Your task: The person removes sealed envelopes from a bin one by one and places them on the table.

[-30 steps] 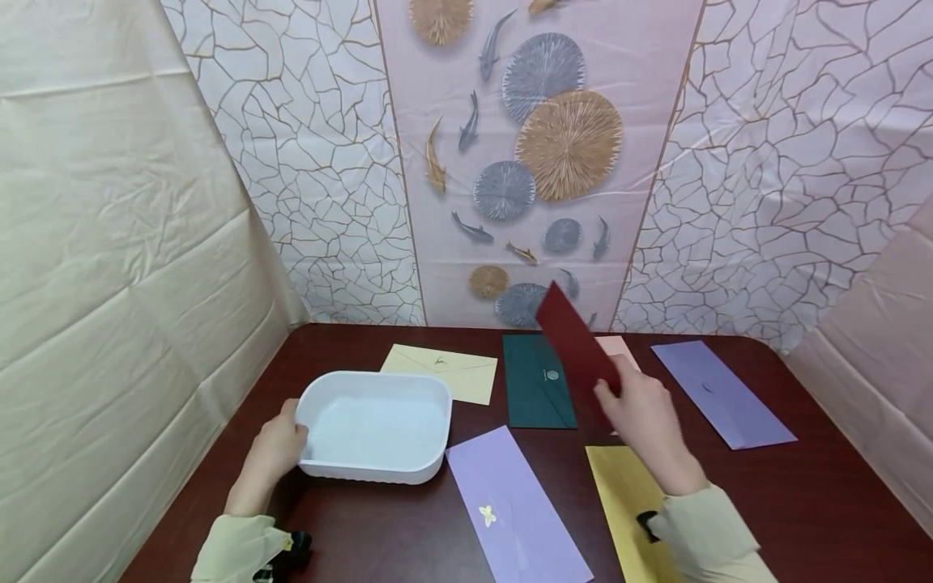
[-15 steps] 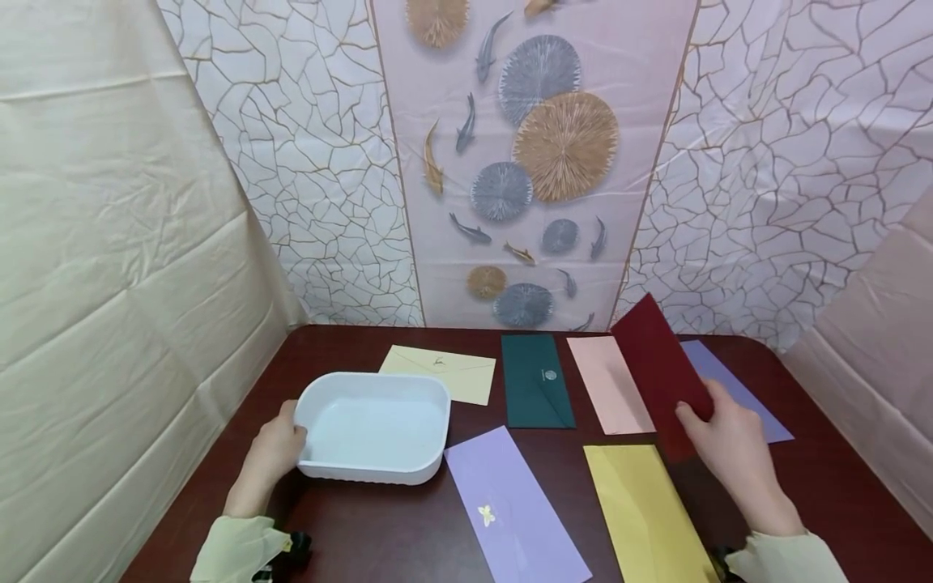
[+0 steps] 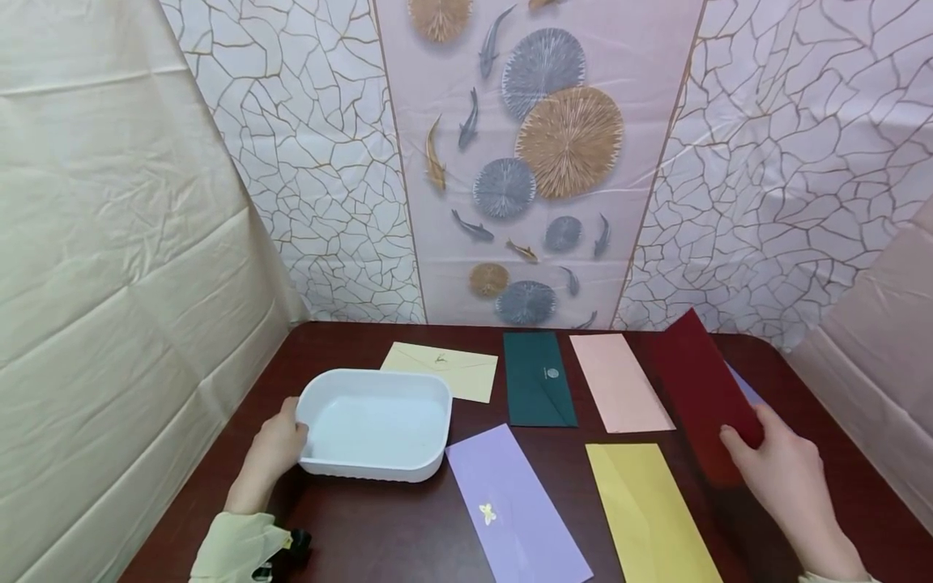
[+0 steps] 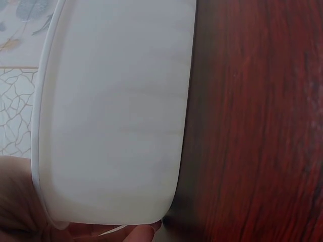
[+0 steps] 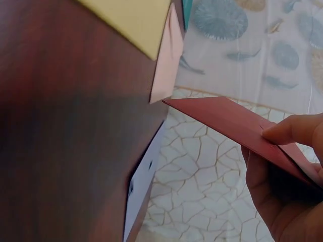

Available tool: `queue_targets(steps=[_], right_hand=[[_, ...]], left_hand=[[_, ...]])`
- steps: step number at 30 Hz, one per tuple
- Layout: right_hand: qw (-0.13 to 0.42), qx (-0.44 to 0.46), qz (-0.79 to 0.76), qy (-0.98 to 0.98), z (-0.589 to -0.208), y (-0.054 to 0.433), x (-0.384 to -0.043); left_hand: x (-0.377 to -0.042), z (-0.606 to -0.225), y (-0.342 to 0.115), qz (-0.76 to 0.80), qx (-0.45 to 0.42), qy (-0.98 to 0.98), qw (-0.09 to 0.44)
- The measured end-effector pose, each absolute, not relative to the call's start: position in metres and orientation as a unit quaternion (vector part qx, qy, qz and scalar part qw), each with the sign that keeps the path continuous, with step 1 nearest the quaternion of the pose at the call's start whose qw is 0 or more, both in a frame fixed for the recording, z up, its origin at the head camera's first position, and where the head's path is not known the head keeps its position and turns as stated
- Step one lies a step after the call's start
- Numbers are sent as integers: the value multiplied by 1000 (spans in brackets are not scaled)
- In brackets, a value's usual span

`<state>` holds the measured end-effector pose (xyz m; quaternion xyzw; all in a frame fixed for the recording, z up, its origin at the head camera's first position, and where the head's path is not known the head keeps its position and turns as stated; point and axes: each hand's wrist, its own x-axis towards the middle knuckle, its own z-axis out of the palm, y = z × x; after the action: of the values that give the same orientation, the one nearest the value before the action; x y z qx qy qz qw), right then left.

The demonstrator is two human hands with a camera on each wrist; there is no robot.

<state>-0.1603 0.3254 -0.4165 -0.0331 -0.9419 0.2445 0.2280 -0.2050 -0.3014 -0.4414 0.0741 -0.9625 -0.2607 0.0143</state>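
Observation:
At the left of the head view my left hand (image 3: 271,445) grips the near-left side of a white rectangular plastic basin (image 3: 430,468), whose inside looks bare. Its fingertips curl at the basin's end in the left wrist view. My right hand (image 3: 790,478) pinches a dark red envelope (image 3: 703,389) between thumb and fingers, held tilted above the table. Behind that envelope a purple envelope (image 3: 745,384) is mostly hidden; the right wrist view shows more of it (image 5: 144,179). Left of the red one lie a pink envelope (image 3: 619,380) and a yellow envelope (image 3: 649,510).
On the dark red wooden table (image 3: 379,526) also lie a dark green envelope (image 3: 538,385), a cream envelope (image 3: 466,372) partly behind the basin, and a lilac envelope (image 3: 521,518) with a gold butterfly. Patterned cloth (image 3: 350,202) hangs behind the table's far edge.
My right hand has carried the red envelope rightward and nearer, from above the pink envelope to over the purple one, uncovering the pink and yellow envelopes. The left hand and basin stay put.

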Motion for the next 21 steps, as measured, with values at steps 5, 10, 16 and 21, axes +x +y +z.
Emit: queue_targets(steps=[5, 10, 16, 21], right_hand=[[202, -51, 240, -948, -420, 339, -143], [165, -74, 238, -954, -422, 349, -128], [72, -127, 236, -961, -427, 365, -111], [13, -167, 231, -959, -434, 379, -97]], left_hand=[[-206, -442, -305, -257, 69, -964, 10], [-203, -443, -312, -249, 65, -966, 10], [-199, -439, -316, -240, 58, -969, 11], [-198, -436, -317, -235, 47, -971, 11]])
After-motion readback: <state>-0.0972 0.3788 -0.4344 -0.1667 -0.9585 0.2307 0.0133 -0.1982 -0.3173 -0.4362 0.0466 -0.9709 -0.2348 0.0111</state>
